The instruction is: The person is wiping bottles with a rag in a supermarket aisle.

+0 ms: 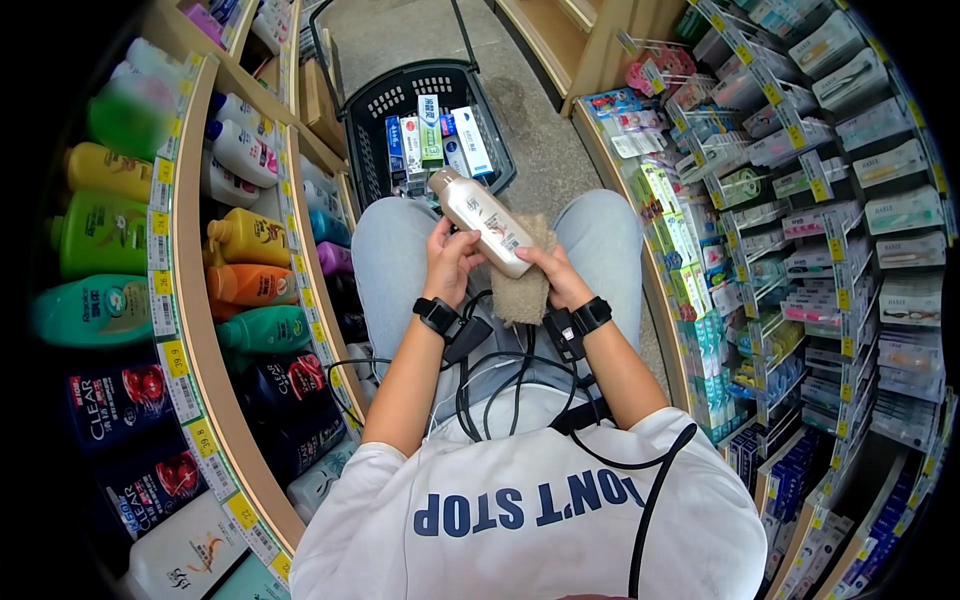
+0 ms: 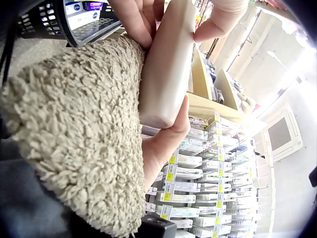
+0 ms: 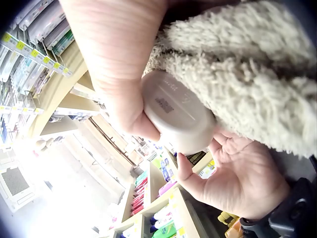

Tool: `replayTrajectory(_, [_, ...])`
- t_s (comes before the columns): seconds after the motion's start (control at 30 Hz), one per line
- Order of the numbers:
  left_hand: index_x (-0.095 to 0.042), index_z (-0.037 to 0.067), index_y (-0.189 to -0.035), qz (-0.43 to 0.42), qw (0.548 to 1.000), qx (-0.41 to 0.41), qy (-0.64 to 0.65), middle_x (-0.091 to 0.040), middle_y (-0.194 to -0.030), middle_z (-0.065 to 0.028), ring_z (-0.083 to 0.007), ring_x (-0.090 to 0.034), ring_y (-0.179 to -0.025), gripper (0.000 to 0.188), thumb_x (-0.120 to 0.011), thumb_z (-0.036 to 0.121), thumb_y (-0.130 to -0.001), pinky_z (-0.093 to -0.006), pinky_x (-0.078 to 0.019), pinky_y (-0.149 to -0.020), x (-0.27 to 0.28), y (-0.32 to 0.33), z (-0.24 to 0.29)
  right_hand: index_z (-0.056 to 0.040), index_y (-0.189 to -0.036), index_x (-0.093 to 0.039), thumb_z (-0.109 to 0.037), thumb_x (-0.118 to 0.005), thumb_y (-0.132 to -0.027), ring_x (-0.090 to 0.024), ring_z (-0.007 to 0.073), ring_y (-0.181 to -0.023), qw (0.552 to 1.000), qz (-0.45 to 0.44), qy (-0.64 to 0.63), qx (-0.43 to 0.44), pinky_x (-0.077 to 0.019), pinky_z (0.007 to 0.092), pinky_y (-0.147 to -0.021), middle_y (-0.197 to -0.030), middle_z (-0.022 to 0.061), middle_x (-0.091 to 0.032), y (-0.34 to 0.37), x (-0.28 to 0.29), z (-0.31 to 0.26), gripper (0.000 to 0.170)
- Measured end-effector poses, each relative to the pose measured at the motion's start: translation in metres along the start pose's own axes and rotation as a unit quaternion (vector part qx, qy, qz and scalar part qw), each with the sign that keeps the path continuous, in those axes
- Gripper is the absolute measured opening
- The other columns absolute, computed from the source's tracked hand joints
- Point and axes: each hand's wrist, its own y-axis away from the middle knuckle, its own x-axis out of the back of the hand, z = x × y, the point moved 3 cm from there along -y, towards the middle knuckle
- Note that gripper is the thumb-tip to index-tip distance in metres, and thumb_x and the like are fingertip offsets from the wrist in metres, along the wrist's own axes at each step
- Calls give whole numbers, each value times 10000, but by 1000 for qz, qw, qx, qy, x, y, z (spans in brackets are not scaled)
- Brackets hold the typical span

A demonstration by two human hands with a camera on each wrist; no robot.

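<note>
Left hand [image 1: 452, 262] and right hand [image 1: 562, 280] both grip a pale bottle [image 1: 484, 222] mid-frame, fuzzy cloth [image 1: 520, 300] against it, basket [image 1: 402, 89] holding boxes [image 1: 430, 132] at upper centre

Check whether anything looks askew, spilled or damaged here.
No spill or damage shows. One untidy spot: the cables lie in loose loops across the lap, near the bottle and cloth, and might snag.
</note>
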Motion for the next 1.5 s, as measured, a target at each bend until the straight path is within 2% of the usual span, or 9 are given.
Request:
replayTrajectory(0.37, [-413,0,-1176,24,999,-13,-19,-608,-924,-117,-178,-627,-768,460,-579,70,-753,-285,-521,-621,5,-2,-2,17,-1183,-458,-187,-671,-740,-576,184,-939,1000,5,6,4,-476,289,-785,-1067,115,-569,2,-3,-3,532])
replayTrajectory(0.47, [-400,-16,-1180,14,999,-18,-50,-582,-988,-137,-216,-631,-828,427,-534,62,-782,-336,-550,-686,6,-2,-3,15,-1187,-454,-190,-673,-739,-576,186,-941,1000,6,9,0,-478,289,-786,-1067,117,-569,2,-2,-2,539])
replayTrajectory(0.73, [-408,-4,-1175,6,999,-26,-37,-582,-990,-129,-209,-630,-825,416,-538,62,-785,-328,-551,-672,3,0,0,13,-1200,-445,-199,-672,-741,-566,181,-966,1000,2,10,0,-473,285,-797,-1076,117,-566,2,-2,-2,555])
replayTrajectory(0.87, [-426,11,-1154,15,1000,-19,-13,-605,-926,-120,-183,-622,-771,428,-577,64,-757,-310,-540,-631,-2,1,2,13,-1180,-472,-188,-686,-732,-566,170,-964,999,-5,31,15,-465,281,-809,-1078,104,-572,1,-1,-1,536])
replayTrajectory(1.03, [-443,17,-1120,27,999,-21,-20,-600,-939,-119,-186,-621,-777,386,-589,66,-766,-313,-545,-619,1,1,0,11,-1155,-499,-148,-710,-711,-564,153,-955,996,1,78,39,-459,276,-814,-1063,93,-583,3,-6,-3,516])
replayTrajectory(1.13, [-452,21,-1099,33,999,-20,-19,-599,-938,-115,-184,-620,-784,364,-598,63,-767,-317,-548,-616,2,0,0,-2,-1182,-471,-141,-699,-720,-567,162,-956,992,-7,114,51,-470,291,-806,-1068,86,-578,3,-7,-4,534])
replayTrajectory(1.23, [-459,26,-1079,42,999,-14,-20,-597,-933,-106,-178,-617,-790,352,-610,62,-762,-319,-550,-617,3,0,-1,2,-1156,-492,-134,-710,-710,-576,155,-925,984,-3,167,65,-475,292,-794,-1047,86,-590,2,-6,-2,514])
replayTrajectory(1.5, [-472,34,-1055,58,998,-1,-35,-588,-928,-82,-163,-607,-793,342,-631,69,-754,-307,-546,-634,3,0,-2,20,-1089,-539,-124,-734,-688,-585,141,-879,973,-8,212,92,-482,287,-773,-995,84,-613,1,-7,-2,469])
